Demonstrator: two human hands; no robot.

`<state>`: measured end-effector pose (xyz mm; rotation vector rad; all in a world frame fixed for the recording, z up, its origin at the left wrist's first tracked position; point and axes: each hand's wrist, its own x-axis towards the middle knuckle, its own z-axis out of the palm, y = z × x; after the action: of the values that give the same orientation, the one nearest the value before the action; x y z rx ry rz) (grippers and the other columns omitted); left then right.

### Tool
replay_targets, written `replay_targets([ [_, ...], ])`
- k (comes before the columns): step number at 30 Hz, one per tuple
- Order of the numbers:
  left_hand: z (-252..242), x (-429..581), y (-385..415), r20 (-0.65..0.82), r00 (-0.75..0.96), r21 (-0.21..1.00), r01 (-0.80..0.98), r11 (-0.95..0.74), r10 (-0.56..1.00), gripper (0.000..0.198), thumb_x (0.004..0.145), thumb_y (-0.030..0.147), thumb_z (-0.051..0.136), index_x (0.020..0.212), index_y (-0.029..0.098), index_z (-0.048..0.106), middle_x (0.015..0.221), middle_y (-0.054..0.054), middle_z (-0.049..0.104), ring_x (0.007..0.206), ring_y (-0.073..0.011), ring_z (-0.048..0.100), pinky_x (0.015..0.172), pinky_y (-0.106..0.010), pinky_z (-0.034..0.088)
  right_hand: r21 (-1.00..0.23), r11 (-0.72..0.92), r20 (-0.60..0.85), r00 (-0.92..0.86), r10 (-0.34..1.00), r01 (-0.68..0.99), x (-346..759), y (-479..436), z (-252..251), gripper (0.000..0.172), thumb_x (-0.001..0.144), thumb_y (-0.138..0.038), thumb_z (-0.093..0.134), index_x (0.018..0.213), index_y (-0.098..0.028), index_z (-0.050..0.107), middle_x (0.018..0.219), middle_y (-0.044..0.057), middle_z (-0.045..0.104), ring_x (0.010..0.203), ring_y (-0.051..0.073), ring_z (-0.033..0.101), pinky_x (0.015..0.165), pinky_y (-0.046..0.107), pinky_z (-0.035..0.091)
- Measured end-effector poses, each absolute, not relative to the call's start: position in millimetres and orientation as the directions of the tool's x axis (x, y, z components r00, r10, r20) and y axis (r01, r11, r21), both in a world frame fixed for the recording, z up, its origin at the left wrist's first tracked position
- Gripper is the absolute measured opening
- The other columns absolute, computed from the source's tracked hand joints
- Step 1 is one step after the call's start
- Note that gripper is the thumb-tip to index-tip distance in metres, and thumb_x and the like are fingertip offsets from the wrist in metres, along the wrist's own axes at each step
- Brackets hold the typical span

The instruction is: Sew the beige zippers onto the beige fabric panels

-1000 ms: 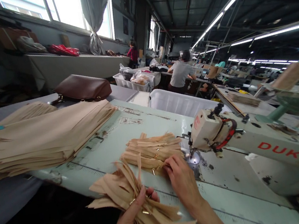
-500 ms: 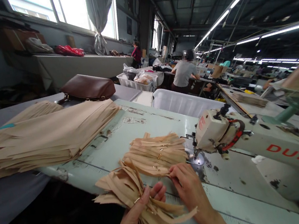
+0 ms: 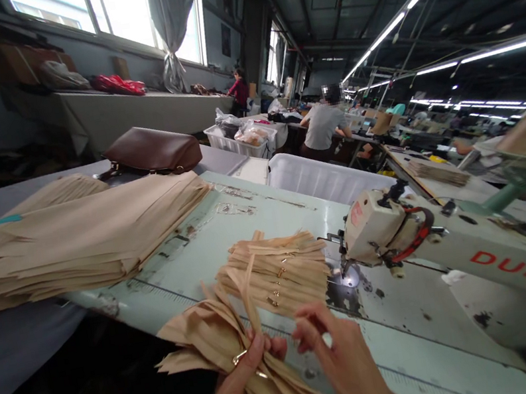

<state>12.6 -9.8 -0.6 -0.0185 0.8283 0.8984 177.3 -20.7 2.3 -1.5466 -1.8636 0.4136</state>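
My left hand [image 3: 234,387] is closed around a thick bunch of beige zippers [image 3: 199,329], with gold metal pulls showing near the thumb. One zipper tape stands up from the bunch above my fingers. Just to the right, my right hand [image 3: 344,355] hovers over the table edge, its fingers bent and apart, with nothing visible in them. Beyond both hands, more beige zippers [image 3: 250,270] lie side by side on the pale green sewing table [image 3: 265,210], their gold pulls roughly in a line. Their right ends reach close to the needle area of the sewing machine [image 3: 367,230].
A tall stack of beige fabric pieces [image 3: 72,235] covers the table's left side. Behind it lies a brown leather bag [image 3: 154,149]. A white plastic bin [image 3: 320,177] stands past the table's far edge. Farther back, a person in a grey top [image 3: 325,127] sits working.
My right hand has come away from the laid-out zippers, back toward me, and its fingers have parted. The loose tapes in the left-hand bunch have shifted, one now pointing upward.
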Motion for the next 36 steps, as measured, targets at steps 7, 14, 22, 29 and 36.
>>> replay_targets([
  [7, 7, 4, -9, -0.454, 0.351, 0.288, -0.812, 0.508, 0.819, 0.018, 0.081, 0.018, 0.073, 0.098, 0.017, 0.067, 0.068, 0.003, 0.053, 0.074, -0.0169, 0.065, 0.081, -0.030, 0.057, -0.385, 0.187, 0.309, -0.065, 0.949, 0.904, 185, 1, -8, 0.017, 0.084, -0.005, 0.065, 0.082, -0.020, 0.059, 0.089, 0.003, 0.061, 0.087, 0.022, 0.059, 0.077, 0.033, 0.048],
  [14, 4, 7, -7, -0.642, 0.356, 0.332, -0.669, 0.664, 0.679, 0.009, 0.082, 0.011, 0.072, 0.089, 0.013, 0.067, 0.082, -0.008, 0.069, 0.082, -0.0257, 0.073, 0.074, -0.034, 0.060, -0.242, 0.154, 0.320, -0.071, 0.945, 0.958, 183, 18, -11, 0.020, 0.083, 0.000, 0.064, 0.086, -0.018, 0.055, 0.092, 0.005, 0.060, 0.088, 0.023, 0.057, 0.077, 0.035, 0.047],
  [22, 15, 16, -10, -0.589, 0.403, 0.391, -0.616, 0.683, 0.700, 0.035, 0.086, 0.019, 0.071, 0.119, 0.008, 0.067, 0.114, -0.019, 0.072, 0.110, -0.0359, 0.067, 0.094, -0.045, 0.056, -0.313, 0.336, 0.374, -0.210, 0.903, 0.888, 173, -10, -3, 0.019, 0.093, -0.003, 0.044, 0.094, -0.019, 0.053, 0.093, 0.005, 0.059, 0.088, 0.021, 0.055, 0.076, 0.033, 0.046],
  [29, 10, 10, -10, -0.592, 0.366, 0.334, -0.700, 0.631, 0.719, 0.022, 0.081, 0.017, 0.073, 0.102, 0.013, 0.072, 0.091, -0.011, 0.076, 0.086, -0.0303, 0.074, 0.080, -0.039, 0.062, -0.629, 0.181, 0.181, -0.084, 0.980, 0.756, 179, -12, 27, 0.004, 0.094, -0.020, 0.060, 0.090, -0.021, 0.058, 0.087, 0.000, 0.064, 0.080, 0.015, 0.061, 0.072, 0.025, 0.047],
  [36, 19, -1, 1, -0.508, 0.315, 0.287, -0.816, 0.502, 0.802, 0.009, 0.080, 0.012, 0.069, 0.087, 0.018, 0.069, 0.071, -0.001, 0.063, 0.078, -0.0190, 0.070, 0.081, -0.030, 0.059, -0.414, 0.016, 0.158, 0.054, 0.986, 0.910, 196, 20, -3, 0.012, 0.084, -0.006, 0.065, 0.085, -0.017, 0.061, 0.094, 0.005, 0.062, 0.095, 0.024, 0.058, 0.084, 0.035, 0.044],
])
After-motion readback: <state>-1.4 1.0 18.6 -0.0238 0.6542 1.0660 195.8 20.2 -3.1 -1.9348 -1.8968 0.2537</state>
